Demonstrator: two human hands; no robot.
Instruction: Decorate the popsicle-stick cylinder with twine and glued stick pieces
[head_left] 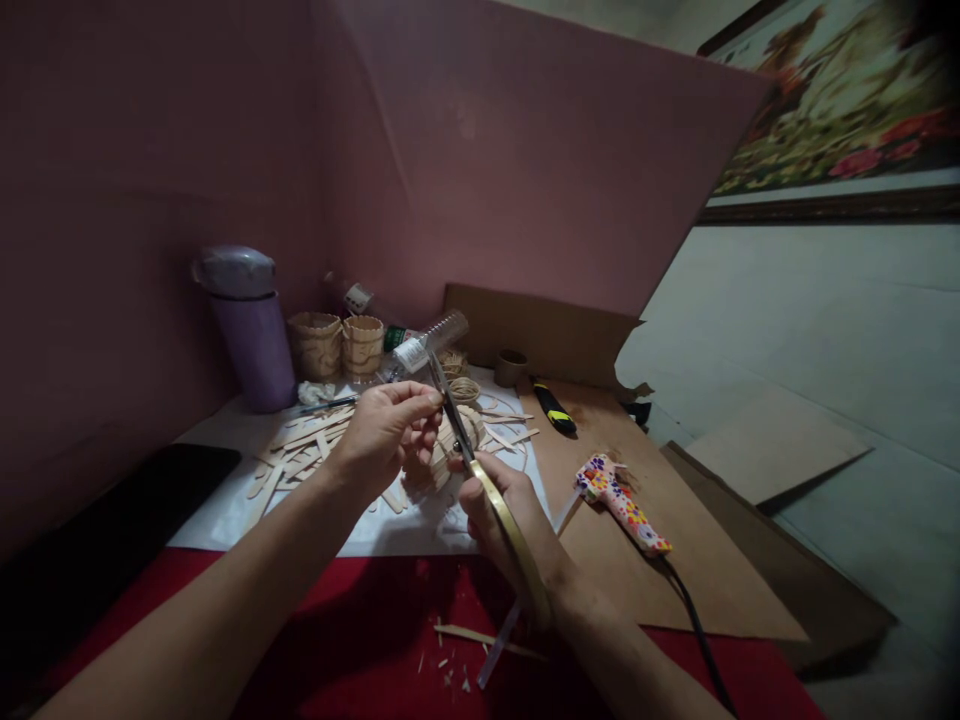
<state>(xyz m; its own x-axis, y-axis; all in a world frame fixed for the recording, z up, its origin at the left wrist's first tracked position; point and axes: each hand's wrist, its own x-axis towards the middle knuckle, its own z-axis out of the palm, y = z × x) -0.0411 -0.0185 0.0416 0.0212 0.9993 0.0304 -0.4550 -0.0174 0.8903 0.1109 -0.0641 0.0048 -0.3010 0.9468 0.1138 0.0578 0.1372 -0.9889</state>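
Observation:
My right hand point(510, 510) is closed around the gold handles of a pair of scissors point(480, 470), whose dark blades point up and away. My left hand point(394, 425) is closed in a pinch right beside the blades; whatever small piece its fingertips hold is too small or hidden to name. Behind and below my hands, a piece built of stacked wooden sticks point(431, 475) stands partly covered. Loose wooden craft sticks point(300, 445) lie scattered on a white sheet point(217, 500). Stick scraps point(487, 637) and small chips lie on the red cloth point(360, 620) nearer me.
A flowered glue gun point(619, 500) with a black cord lies on brown cardboard point(697, 570) at right, near a black-yellow utility knife point(553, 408). Behind stand a purple tumbler point(255, 345), two wooden cups point(315, 348) and a clear plastic bottle point(424, 348). A dark slab point(150, 510) lies left.

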